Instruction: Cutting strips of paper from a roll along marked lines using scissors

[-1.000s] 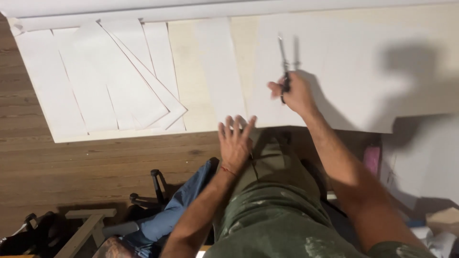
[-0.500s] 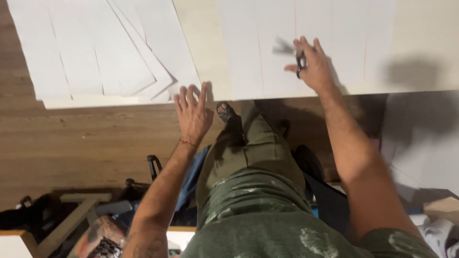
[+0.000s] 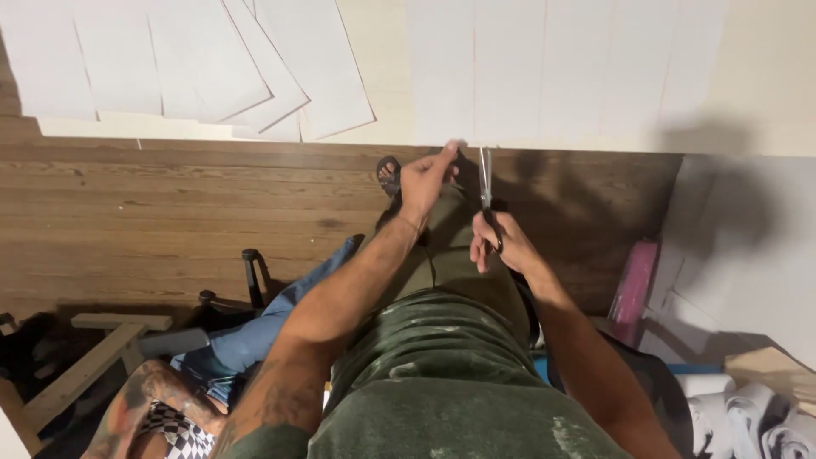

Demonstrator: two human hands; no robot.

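Observation:
A large white sheet (image 3: pixel 561 68) with faint red ruled lines lies on the pale tabletop (image 3: pixel 765 76), reaching its near edge. My left hand (image 3: pixel 425 174) pinches the near edge of that sheet at the table's rim. Just right of it, my right hand (image 3: pixel 501 246) holds black-handled scissors (image 3: pixel 486 183), their blades pointing up at the sheet's edge beside one red line. Both forearms reach forward over my green trousers.
Several loose white sheets (image 3: pixel 212 68) are fanned out on the table's left part. Below is a wooden floor (image 3: pixel 170 221). Another person's tattooed arm (image 3: pixel 144 408) and blue jeans (image 3: pixel 255 331) are at lower left beside wooden pieces. A pink object (image 3: pixel 633 285) and paper rolls (image 3: pixel 748 416) lie at right.
My hands came off the sheet's top and dropped to the table's near edge. The left now pinches the sheet's edge; the right turned the scissors to point at it. The view tilted down.

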